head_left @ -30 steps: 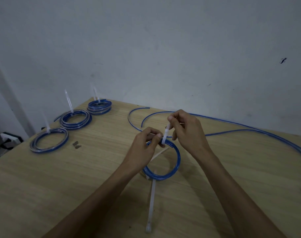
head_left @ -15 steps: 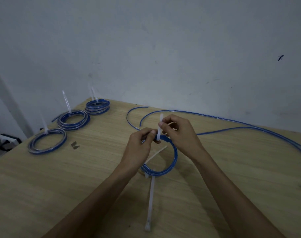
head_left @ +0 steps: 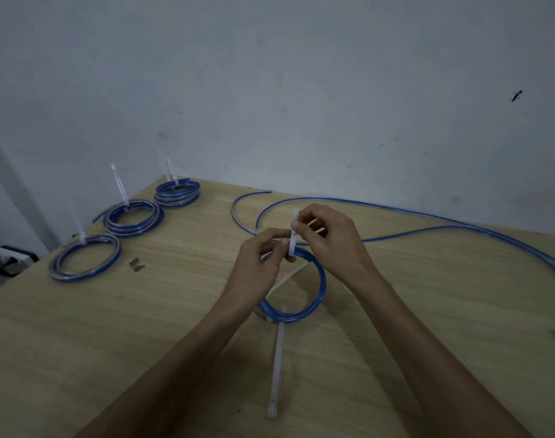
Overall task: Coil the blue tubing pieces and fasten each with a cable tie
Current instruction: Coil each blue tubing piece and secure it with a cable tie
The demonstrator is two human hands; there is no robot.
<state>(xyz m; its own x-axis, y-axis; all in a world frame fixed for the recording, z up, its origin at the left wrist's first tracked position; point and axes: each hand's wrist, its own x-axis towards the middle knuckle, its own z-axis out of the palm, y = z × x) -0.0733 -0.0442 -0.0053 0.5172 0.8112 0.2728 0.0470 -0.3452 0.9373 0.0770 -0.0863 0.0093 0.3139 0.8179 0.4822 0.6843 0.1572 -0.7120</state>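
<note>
Left grip (head_left: 266, 251) pinches coil (head_left: 314, 295) so turns stay bunched; right grip (head_left: 320, 235) just above pinches cable tie (head_left: 293, 235) tail to cinch.

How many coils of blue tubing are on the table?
4: three tied coils along the left edge, near, middle and far; the coil being tied is held by both hands. Loose tubing isn't counted.

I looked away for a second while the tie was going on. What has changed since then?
The right hand has drawn the cable tie tail further up through its head. The left hand still pinches the coil at the tie. The three tied coils and the spare tie lie unmoved.
</note>
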